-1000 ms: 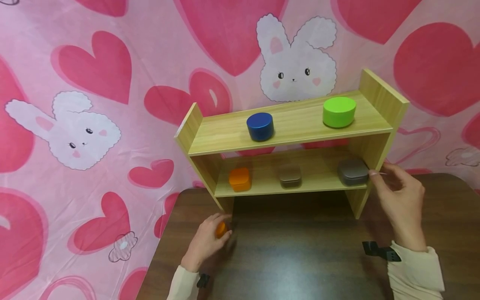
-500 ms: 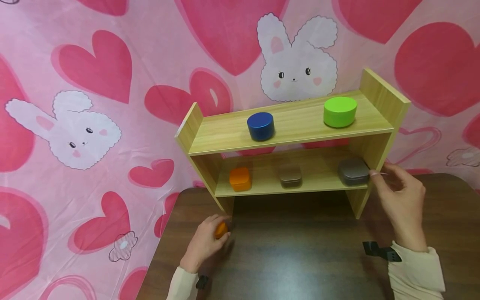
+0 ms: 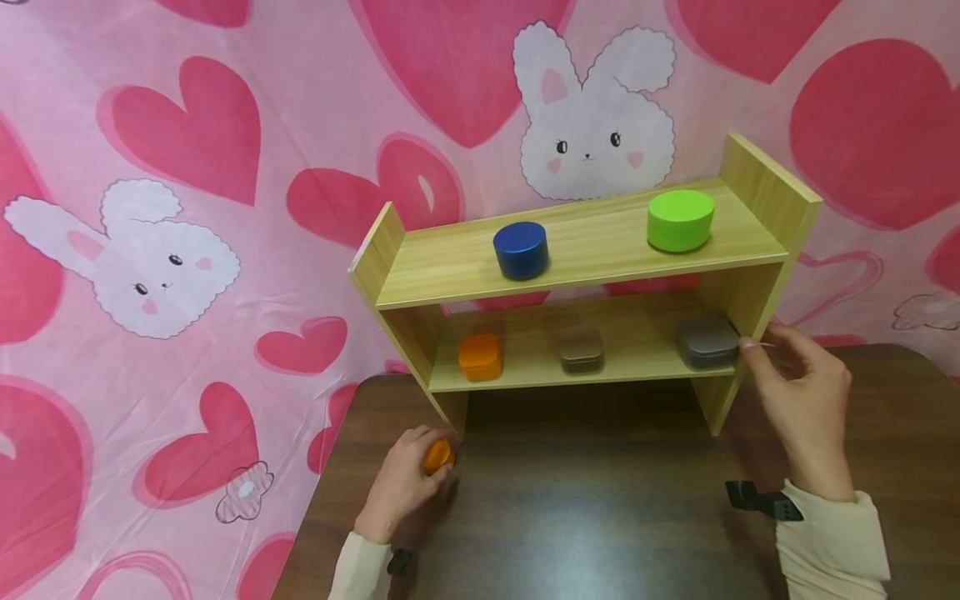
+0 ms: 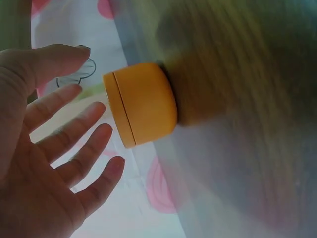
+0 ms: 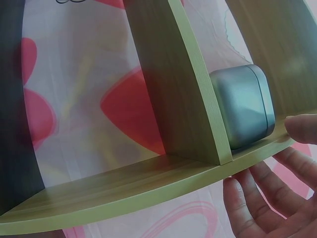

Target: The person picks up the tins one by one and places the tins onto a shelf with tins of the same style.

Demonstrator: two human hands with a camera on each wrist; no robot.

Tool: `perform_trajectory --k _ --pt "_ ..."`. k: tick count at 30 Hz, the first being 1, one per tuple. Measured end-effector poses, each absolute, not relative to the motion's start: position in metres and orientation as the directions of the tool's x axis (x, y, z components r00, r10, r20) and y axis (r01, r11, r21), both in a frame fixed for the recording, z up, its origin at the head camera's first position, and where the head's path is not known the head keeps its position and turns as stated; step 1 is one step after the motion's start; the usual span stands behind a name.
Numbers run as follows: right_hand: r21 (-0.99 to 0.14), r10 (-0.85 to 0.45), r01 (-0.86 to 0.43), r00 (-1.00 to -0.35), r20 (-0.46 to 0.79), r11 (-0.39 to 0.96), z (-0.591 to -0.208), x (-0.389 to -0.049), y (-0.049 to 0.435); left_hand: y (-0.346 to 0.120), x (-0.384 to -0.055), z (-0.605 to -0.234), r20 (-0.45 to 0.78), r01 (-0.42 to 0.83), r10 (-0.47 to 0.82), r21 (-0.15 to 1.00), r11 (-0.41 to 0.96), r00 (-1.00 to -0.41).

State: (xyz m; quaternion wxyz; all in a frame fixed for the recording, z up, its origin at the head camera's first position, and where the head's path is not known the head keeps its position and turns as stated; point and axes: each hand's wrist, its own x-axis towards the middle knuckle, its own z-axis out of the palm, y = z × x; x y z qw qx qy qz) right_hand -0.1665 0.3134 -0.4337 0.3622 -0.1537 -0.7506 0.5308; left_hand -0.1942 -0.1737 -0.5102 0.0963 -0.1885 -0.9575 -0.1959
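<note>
A small orange tin with a lid (image 4: 143, 105) stands on the table. My left hand (image 3: 401, 479) is beside it in the head view, covering part of it. In the left wrist view my fingers are spread and relaxed, apart from the tin, with the palm facing its lid. At the right end of the wooden shelf (image 3: 577, 383), my right hand (image 3: 806, 408) grips the side panel. The thumb lies on the near edge and the other fingers are behind it. Just inside that panel, a grey tin (image 5: 245, 106) sits on the lower board.
Another orange tin (image 3: 480, 357) and a smaller grey-brown tin (image 3: 581, 352) stand on the lower board. The upper board carries a blue round tin (image 3: 521, 250) and a green oval tin (image 3: 680, 221). Behind the dark table (image 3: 585, 500) hangs a pink cloth with hearts and rabbits.
My left hand has drawn back slightly to the left, and its fingers have come away from the orange tin, which shows more now. The right hand stays on the shelf's side panel.
</note>
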Motion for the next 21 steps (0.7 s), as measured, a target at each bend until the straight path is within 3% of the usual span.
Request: perform_trajectory --k 21 --pt "-0.911 0.621 -0.17 -0.683 0.384 0.377 -0.434 -0.1684 0.3143 -0.1786 -0.2021 -0.5151 0.139 0.337 0.307 0.376 0.863 -0.941"
